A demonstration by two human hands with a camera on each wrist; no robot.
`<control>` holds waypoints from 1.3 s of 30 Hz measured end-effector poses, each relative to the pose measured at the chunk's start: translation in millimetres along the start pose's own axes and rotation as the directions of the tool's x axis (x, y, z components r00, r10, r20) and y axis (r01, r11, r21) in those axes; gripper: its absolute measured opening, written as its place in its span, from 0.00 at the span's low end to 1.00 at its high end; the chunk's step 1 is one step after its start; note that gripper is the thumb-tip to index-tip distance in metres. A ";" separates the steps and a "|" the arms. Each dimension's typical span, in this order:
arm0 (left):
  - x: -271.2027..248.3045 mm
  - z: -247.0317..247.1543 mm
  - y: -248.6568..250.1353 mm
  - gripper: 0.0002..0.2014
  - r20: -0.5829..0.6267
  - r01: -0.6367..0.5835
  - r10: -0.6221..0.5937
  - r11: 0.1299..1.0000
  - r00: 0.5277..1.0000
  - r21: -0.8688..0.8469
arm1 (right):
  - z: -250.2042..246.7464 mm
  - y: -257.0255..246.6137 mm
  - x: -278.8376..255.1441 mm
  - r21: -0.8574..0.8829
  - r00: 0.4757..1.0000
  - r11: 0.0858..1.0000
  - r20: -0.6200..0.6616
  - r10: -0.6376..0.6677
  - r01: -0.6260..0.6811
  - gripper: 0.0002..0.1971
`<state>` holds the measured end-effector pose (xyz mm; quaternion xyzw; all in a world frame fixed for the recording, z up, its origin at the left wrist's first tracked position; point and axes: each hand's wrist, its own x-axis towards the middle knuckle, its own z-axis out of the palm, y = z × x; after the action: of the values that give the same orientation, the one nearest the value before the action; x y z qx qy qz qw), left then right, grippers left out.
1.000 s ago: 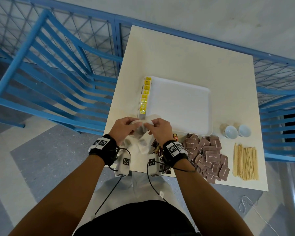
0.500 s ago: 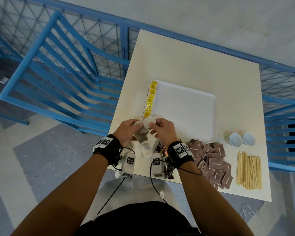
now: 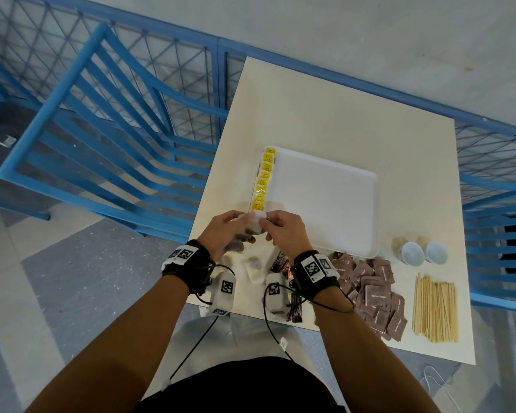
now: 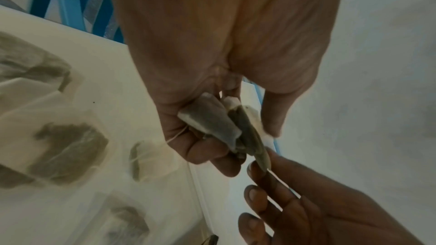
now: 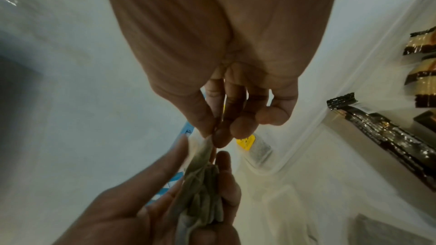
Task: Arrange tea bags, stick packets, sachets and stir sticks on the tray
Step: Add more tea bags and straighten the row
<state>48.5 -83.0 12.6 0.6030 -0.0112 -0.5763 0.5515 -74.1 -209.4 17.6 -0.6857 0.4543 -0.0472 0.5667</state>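
Both hands have drifted up toward the near left corner of the tray since a second ago, and the bags they work on now sit higher between them. The left hand [image 3: 225, 231] curls around a bunch of tea bags [image 4: 219, 128], fingers and thumb closed on them. The right hand [image 3: 283, 234] pinches the end of one bag from that bunch between thumb and fingertips [image 5: 221, 137], its other fingers loosely curled.

Just beyond the hands lies the white tray [image 3: 355, 210]. Along its left edge runs a row of tea bags with yellow tags [image 3: 262, 180], laid one after another from the far corner to the near one. The rest of the tray's floor is bare.

On the desk [image 3: 325, 114], under and behind the wrists, a few loose tea bags [image 3: 253, 266] lie near the front edge. Dark stick packets [image 3: 280, 262] show between the wrists, partly hidden by the right wrist. To the right sits a heap of brown sachets [image 3: 373, 290], then a bundle of wooden stir sticks [image 3: 435, 308] laid side by side. Two small white cups [image 3: 423, 253] stand just beside the tray's near right corner.

Blue railings [image 3: 116, 129] surround the desk.
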 end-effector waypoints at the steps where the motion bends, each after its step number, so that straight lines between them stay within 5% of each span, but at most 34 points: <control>1: 0.2 -0.3 -1.3 0.20 -0.005 -0.026 0.027 0.998 1.000 0.053 | 0.5 -0.1 0.9 -0.008 1.000 1.000 0.002 -0.008 0.008 0.04; 9: 4.5 0.8 -1.6 0.14 -0.029 -0.071 0.077 0.984 0.997 0.166 | -0.1 -2.9 11.9 0.012 0.998 0.999 -0.054 -0.040 0.041 0.04; 17: 9.6 -0.1 -10.1 0.12 -0.106 -0.031 0.053 0.981 0.993 0.193 | 2.8 13.6 14.1 -0.074 0.989 0.995 0.125 0.075 -0.066 0.09; 23: 12.8 -14.4 -13.8 0.03 -0.212 0.061 -0.028 0.987 0.977 0.151 | -1.3 19.1 34.3 -0.145 0.994 0.984 -0.053 0.097 -0.104 0.06; 39: 19.7 -29.6 -10.7 0.10 -0.243 0.064 -0.018 0.981 0.970 0.181 | 15.9 21.1 50.2 -0.311 0.995 0.948 -0.091 0.039 -0.066 0.08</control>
<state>69.4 -72.3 -16.2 0.7177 0.0140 -0.5067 0.4775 -47.7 -230.5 -27.9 -0.7521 0.4974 0.0118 0.4322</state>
